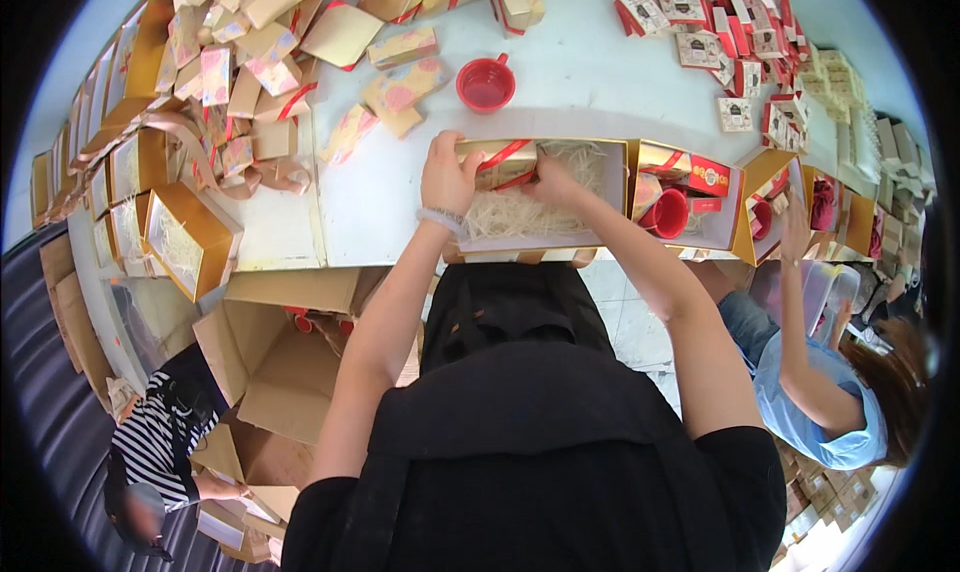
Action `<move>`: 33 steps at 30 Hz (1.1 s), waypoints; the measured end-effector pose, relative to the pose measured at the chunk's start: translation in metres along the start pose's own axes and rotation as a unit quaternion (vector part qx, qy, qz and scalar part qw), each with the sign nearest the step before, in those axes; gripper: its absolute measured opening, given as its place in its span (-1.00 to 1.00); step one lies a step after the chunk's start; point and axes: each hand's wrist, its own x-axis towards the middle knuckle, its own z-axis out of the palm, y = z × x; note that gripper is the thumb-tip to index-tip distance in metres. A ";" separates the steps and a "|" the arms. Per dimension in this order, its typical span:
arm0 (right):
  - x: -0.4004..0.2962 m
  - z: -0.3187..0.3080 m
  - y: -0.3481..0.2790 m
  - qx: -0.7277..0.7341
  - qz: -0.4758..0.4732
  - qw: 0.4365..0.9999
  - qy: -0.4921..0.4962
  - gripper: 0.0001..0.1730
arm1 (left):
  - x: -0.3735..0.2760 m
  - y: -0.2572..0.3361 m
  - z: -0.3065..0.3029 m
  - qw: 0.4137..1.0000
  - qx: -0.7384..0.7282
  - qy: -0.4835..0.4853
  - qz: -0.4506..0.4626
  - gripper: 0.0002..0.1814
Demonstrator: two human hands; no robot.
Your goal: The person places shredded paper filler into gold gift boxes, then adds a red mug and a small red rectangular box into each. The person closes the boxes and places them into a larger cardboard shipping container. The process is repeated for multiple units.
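An open gold gift box (628,197) lined with pale shredded filler (517,215) lies at the table's near edge before me. Inside its upper left part is a small gold box with a red ribbon (504,159). My left hand (448,178) rests at the gift box's left end, its fingers over the rim and at the small box's left side. My right hand (556,182) reaches in at the small box's right end, its fingertips partly hidden by filler and box. Whether either hand grips is unclear. A red mug (486,84) stands beyond the gift box.
A filled gift box (735,212) adjoins on the right. Small patterned boxes (405,88) are piled at the back left, red and white packets (697,50) at the back right. A co-worker in blue (817,399) is at right, another in stripes (154,437) near open cartons (292,384).
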 end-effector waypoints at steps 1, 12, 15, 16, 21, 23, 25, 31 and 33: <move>-0.006 -0.007 -0.007 -0.011 -0.014 1.000 -0.001 -0.34 | 0.000 -0.002 -0.001 1.000 0.001 0.012 0.016 -0.65; 0.031 -0.185 -0.093 0.157 0.060 0.967 -0.190 -0.76 | -0.010 0.006 -0.008 0.998 -0.032 0.010 -0.058 -0.63; 0.150 -0.211 -0.063 -0.033 -0.048 0.926 0.374 -0.52 | -0.007 0.015 -0.009 0.995 -0.060 0.007 -0.081 -0.64; 0.193 -0.213 -0.048 -0.088 -0.031 0.893 0.439 -0.44 | -0.005 0.014 -0.005 0.995 -0.065 0.011 -0.074 -0.65; 0.229 -0.222 -0.010 0.005 0.064 0.919 0.389 -0.31 | -0.009 0.013 -0.010 0.999 -0.027 0.023 -0.033 -0.51; 0.170 -0.231 -0.023 0.249 0.001 0.906 0.341 -0.42 | -0.014 0.026 -0.012 0.995 0.033 0.097 0.012 -0.43; 0.082 -0.223 -0.062 0.457 -0.003 0.857 0.238 -0.55 | 0.000 0.061 -0.020 0.964 0.067 0.191 0.172 -0.44; -0.063 -0.148 -0.125 0.561 -0.031 0.825 0.059 -0.58 | 0.015 0.120 -0.059 0.984 -0.126 -0.020 0.124 -0.53; -0.072 -0.128 -0.126 0.572 -0.061 0.817 0.040 -0.58 | 0.006 0.113 -0.072 0.980 -0.168 -0.069 0.087 -0.56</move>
